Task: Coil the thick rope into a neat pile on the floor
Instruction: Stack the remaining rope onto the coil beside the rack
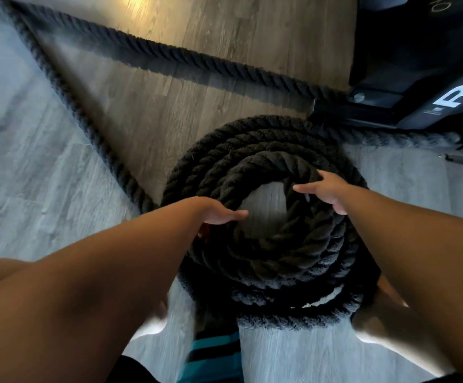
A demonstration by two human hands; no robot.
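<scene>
A thick black twisted rope lies coiled in a stacked round pile point(266, 255) on the wood-look floor, with a patch of bare floor showing in its centre. My left hand point(219, 214) rests on the coil's left inner edge, thumb pointing right over the hole. Its fingers are hidden, so the hold is unclear. My right hand point(324, 189) lies on the top loop at the right, thumb stretched left and fingers bent down over the rope. Two loose rope runs lead away: one point(67, 98) diagonally to the upper left, another point(197, 56) across the top toward the right.
A black equipment base point(418, 78) with white lettering stands at the upper right, and a rope run passes beside it. My feet flank the coil's near side, and a teal-striped cloth point(213, 357) hangs at the bottom centre. Bare floor point(17, 161) lies to the left.
</scene>
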